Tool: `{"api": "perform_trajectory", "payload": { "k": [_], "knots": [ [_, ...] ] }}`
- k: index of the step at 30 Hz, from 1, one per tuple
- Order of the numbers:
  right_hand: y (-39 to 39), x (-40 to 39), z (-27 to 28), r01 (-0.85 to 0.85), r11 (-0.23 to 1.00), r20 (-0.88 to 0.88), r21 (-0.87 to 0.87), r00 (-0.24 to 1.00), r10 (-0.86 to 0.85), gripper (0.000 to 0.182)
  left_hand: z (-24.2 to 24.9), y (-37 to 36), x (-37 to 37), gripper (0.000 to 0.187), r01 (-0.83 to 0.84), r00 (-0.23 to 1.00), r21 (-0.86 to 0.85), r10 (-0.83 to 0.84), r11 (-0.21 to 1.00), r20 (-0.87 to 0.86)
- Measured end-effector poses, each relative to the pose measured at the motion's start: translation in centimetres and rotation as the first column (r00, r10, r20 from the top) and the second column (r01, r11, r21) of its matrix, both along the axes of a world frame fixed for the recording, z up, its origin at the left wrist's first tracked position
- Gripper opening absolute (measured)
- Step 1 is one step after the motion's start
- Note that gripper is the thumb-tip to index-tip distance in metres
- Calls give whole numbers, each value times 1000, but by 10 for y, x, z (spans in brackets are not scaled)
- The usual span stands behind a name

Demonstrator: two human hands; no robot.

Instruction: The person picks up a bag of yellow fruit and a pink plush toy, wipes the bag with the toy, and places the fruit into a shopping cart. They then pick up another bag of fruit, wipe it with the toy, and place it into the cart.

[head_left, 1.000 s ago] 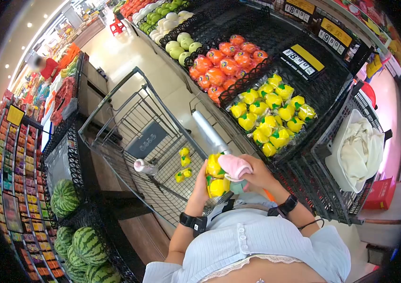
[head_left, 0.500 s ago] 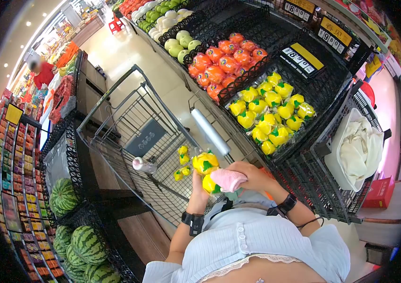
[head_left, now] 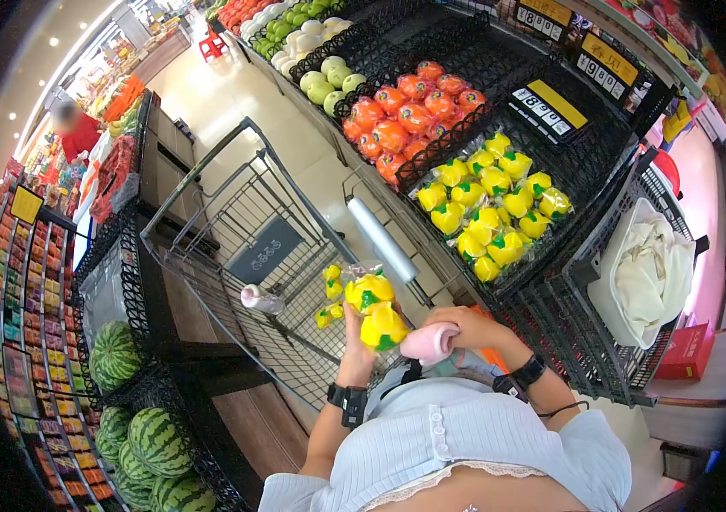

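My left hand (head_left: 356, 343) is closed around a pack of yellow-wrapped fruit (head_left: 370, 293) with green leaf-shaped patches, in clear plastic. Two of its pieces show, one above the other. My right hand (head_left: 463, 327) grips a rolled pink cloth (head_left: 429, 342), just right of the lower fruit. Below and beyond my hands stands a wire shopping cart (head_left: 201, 224). Inside it are smaller yellow packs (head_left: 330, 294) and a bottle with a pink-and-white top (head_left: 260, 299).
On the stand ahead lie more yellow-wrapped fruits (head_left: 495, 179) and orange-red wrapped fruits (head_left: 414, 107). A plastic film roll (head_left: 382, 239) hangs at its front. Stacked black crates carry a white bin (head_left: 643, 273) at right. Watermelons (head_left: 158, 444) fill the left side; a person (head_left: 79, 136) stands farther back.
My right hand has drawn the pink cloth off the lower fruit, to the right and slightly down. The fruit pack, in my left hand, is now less covered.
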State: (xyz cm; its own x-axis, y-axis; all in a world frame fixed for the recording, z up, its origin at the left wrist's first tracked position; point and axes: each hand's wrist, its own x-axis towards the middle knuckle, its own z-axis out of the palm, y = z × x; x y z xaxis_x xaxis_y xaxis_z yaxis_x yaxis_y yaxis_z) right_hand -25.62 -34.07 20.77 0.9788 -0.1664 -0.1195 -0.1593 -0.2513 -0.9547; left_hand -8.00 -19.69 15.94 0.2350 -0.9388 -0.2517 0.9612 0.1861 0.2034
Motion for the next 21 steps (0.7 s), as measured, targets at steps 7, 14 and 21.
{"api": "perform_trajectory", "payload": {
  "k": [7, 14, 21],
  "knots": [
    [4, -2, -31, 446, 736, -220, 509, 894, -389, 41, 29, 20, -9, 55, 18, 913, 37, -32, 999, 407],
    [21, 9, -20, 453, 636, -245, 625, 887, -391, 44, 41, 6, -18, 58, -40, 871, 190, -59, 981, 489],
    [15, 8, -10, 419, 649, -268, 635, 907, -325, 48, -6, 2, -5, 29, 69, 948, 228, -135, 971, 289]
  ]
}}
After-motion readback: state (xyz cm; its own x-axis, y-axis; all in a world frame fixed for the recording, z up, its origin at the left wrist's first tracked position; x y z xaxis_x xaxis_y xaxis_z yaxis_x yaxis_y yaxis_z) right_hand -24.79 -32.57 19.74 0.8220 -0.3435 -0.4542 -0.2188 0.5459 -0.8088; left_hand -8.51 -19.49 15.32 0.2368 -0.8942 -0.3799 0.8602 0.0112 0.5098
